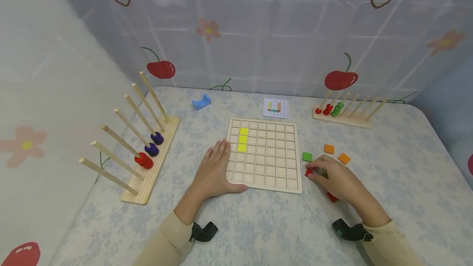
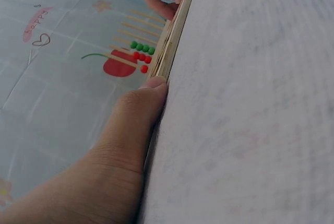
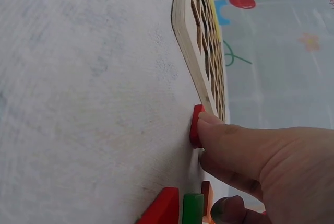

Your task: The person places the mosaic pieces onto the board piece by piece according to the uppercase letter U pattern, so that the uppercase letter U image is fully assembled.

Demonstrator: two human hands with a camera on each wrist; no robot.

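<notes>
A pale wooden grid board (image 1: 275,172) lies in the middle of the table, with three yellow tiles (image 1: 242,139) in a column near its left side. My left hand (image 1: 212,175) rests along the board's left edge, fingers straight and thumb spread by the near corner. Just off the board's right edge, my right hand (image 1: 338,180) pinches a red tile (image 3: 196,126) between thumb and finger. A green tile (image 1: 307,157) lies beyond those fingertips. Another green tile (image 3: 193,208) and a second red tile (image 1: 332,197) are partly covered by the right hand in the head view.
Two orange tiles (image 1: 344,158) lie beyond the right hand. A pattern card (image 1: 275,113) and a blue curved piece (image 1: 201,102) are behind the board. Peg stands with beads rise at left (image 1: 157,171) and back right (image 1: 341,123). A printed curtain (image 1: 258,44) hangs behind.
</notes>
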